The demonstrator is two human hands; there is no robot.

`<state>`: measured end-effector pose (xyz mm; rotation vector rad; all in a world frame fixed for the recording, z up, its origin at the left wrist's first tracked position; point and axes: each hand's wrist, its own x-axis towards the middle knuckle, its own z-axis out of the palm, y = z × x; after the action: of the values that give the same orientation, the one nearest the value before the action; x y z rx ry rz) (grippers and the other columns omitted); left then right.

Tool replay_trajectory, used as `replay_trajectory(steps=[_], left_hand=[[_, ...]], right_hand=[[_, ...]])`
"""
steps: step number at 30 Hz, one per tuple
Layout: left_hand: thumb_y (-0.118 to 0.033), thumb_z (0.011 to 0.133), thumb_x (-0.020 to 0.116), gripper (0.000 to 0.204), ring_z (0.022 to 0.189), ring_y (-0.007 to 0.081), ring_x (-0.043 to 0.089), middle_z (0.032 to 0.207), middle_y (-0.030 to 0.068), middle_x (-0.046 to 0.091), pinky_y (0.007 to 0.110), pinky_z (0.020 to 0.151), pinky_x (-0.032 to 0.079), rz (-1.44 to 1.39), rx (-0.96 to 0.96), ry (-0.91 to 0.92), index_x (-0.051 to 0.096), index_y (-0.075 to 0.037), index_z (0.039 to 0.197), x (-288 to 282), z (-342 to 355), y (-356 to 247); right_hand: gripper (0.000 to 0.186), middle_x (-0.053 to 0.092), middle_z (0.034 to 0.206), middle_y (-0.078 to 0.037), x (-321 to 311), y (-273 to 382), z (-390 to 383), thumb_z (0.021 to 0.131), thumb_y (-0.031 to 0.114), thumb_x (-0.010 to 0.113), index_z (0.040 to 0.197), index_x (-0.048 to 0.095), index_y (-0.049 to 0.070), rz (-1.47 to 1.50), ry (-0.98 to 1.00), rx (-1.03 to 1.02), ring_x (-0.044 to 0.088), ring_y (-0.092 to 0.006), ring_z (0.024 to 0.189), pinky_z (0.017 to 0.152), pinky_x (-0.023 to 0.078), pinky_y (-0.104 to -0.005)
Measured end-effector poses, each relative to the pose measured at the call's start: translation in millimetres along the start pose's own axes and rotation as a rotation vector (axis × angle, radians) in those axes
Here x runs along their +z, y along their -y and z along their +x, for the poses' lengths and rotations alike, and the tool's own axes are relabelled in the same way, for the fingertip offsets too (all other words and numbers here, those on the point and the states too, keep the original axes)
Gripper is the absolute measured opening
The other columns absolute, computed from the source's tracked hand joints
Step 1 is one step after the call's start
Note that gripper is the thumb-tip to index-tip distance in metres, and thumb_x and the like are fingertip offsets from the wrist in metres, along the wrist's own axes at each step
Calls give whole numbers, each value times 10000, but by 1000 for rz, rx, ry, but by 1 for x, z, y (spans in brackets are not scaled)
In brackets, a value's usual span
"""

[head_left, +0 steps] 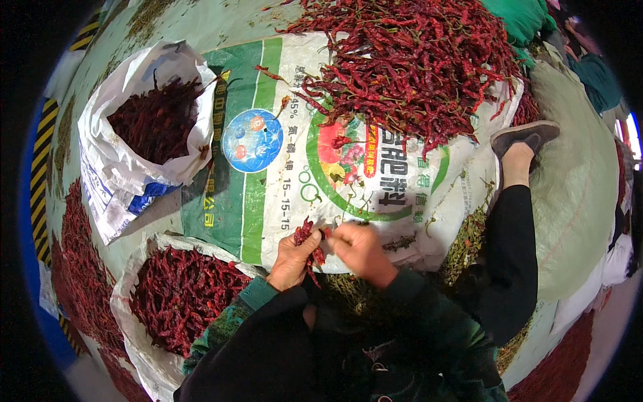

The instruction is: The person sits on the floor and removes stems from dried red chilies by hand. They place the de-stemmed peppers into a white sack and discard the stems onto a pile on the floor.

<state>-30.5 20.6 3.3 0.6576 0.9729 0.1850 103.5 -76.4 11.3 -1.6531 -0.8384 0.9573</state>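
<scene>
My left hand point(289, 262) grips a few dried red chilies point(305, 238) above the lower edge of a flattened printed sack point(261, 187). My right hand point(362, 251) is beside it, fingers pinched at a dark red chili among those held. On the sack's upper part lies a large heap of dried chilies point(408, 67). An open white bag point(107, 194) of darker chilies stands upper left, and another open sack point(187, 295) full of red chilies is at lower left.
Stems and leaf scraps point(462, 248) lie beside my outstretched leg point(509, 254). A large pale sack point(569, 187) and green sack point(509, 20) are at the right. More chilies point(84, 261) spread along the left, near striped tape point(41, 167). Part of another person shows upper right.
</scene>
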Motion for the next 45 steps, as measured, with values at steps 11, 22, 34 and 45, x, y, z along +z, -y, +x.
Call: replay_trajectory(steps=[11,22,34,45], left_hand=[[-128,856,636,112,509,60,466,668,-6,576,204,458,373,158,121,3,623,-19,876,1,-5,4],[-96,867,608,96,553,59,500,656,-3,570,214,495,409,316,115,105,606,-1,855,10,-19,-12],[-52,837,641,96,697,45,503,779,-30,589,201,652,424,107,99,72,626,-13,924,-8,-15,-20],[-80,824,659,228,738,101,552,896,35,629,266,666,478,-174,74,-75,615,-22,1040,-10,-1,-23]], right_hand=[[115,544,661,-200,11,16,-8,772,87,616,769,559,-14,-57,-74,53,568,-322,614,543,432,-377],[73,615,740,-47,27,7,3,828,-5,568,855,606,-61,377,-197,200,545,-70,640,550,440,-235],[176,561,782,-133,-40,-27,116,772,151,608,900,638,33,-781,-453,-193,569,-329,770,670,462,-429],[135,456,552,-126,-20,-13,83,794,98,529,668,490,66,-623,12,-300,516,-300,527,476,396,-428]])
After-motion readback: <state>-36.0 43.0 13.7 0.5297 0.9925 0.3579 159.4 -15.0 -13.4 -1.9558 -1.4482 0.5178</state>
